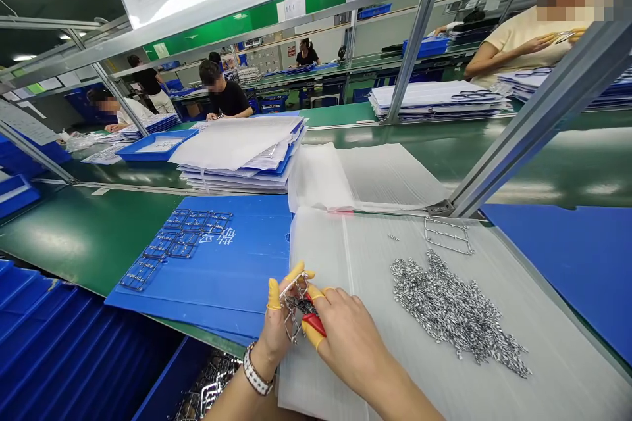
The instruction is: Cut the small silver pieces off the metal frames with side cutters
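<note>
At the bottom centre of the frame, the person's two bare hands work close together over a translucent white plastic sheet (345, 243). The left hand (279, 329), with yellow finger cots (274, 294) on its thumb and a finger, pinches a small stamped metal frame (292, 309) upright between those covered fingertips. A white-and-silver link bracelet (255, 371) circles the left wrist. The right hand (345, 335), curled and pressed closed, grips red-handled pliers (314, 323), whose head meets the metal frame; the exact contact is too small to tell.

To the right on the white sheet lies a large loose heap of small twisted silver metal pieces (454, 309). Above it sits a single empty-looking metal frame (448, 235). To the left, just beside the hands, a blue corrugated plastic board (207, 276) carries rows of linked metal frames (182, 243) laid flat.

The green worktop (83, 237) runs toward the upper left, holding stacks of blue and white sheets (237, 158) and a blue tray (157, 145). Blue bins (64, 348) fill the lower left, with metal frames piled in one (207, 381). At the upper right, a co-worker in a pale shirt (523, 46) handles something small beyond a stacked pile topped with scissors (471, 96).
</note>
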The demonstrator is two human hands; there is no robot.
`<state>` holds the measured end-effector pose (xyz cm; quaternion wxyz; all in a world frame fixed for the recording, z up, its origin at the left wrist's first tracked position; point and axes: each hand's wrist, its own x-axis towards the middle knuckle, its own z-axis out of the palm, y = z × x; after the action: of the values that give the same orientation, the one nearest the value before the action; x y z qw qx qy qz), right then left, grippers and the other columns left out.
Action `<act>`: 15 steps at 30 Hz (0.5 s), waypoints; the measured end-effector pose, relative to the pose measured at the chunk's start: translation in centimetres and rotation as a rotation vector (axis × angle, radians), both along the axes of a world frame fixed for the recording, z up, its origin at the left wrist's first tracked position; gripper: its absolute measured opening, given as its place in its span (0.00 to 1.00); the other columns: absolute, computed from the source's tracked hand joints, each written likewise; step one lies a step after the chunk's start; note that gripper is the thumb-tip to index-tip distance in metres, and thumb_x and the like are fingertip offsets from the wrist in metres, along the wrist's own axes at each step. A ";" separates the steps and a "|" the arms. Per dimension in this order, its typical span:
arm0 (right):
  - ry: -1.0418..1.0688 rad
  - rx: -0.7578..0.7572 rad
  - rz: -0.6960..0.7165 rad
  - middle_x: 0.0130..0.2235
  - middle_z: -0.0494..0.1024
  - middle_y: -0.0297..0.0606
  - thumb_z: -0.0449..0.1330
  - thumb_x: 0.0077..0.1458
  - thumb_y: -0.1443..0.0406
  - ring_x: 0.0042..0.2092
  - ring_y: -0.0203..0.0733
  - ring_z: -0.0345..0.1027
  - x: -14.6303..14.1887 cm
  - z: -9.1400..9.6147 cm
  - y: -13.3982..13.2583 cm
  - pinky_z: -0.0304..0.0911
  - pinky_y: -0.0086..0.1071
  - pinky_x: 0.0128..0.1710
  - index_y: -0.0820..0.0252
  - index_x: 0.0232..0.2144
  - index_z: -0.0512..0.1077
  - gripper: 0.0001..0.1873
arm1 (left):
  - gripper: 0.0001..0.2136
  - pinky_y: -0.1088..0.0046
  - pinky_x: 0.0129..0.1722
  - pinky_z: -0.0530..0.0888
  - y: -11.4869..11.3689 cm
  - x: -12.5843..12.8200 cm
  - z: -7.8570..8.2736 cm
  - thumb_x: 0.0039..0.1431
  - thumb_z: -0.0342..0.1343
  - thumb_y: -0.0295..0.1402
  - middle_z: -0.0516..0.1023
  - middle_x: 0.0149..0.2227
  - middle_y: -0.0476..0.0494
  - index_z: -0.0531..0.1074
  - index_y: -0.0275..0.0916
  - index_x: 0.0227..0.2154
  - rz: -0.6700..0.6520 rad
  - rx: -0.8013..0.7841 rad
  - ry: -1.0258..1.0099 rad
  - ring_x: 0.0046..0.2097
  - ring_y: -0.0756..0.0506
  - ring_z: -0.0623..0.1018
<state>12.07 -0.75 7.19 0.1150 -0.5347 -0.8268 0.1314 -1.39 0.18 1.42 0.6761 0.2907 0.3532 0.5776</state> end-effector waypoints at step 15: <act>-0.096 0.007 0.013 0.37 0.75 0.44 0.55 0.50 0.69 0.39 0.49 0.69 -0.2 0.0 -0.1 0.59 0.39 0.37 0.61 0.40 0.71 0.13 | 0.30 0.59 0.56 0.60 -0.3 0.2 0.4 0.57 0.42 0.55 0.73 0.50 0.37 0.70 0.39 0.52 -0.010 0.016 0.062 0.51 0.38 0.70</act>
<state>11.89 -0.84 7.15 0.0764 -0.5344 -0.8354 0.1035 -1.22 -0.15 1.80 0.6653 0.3157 0.3678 0.5678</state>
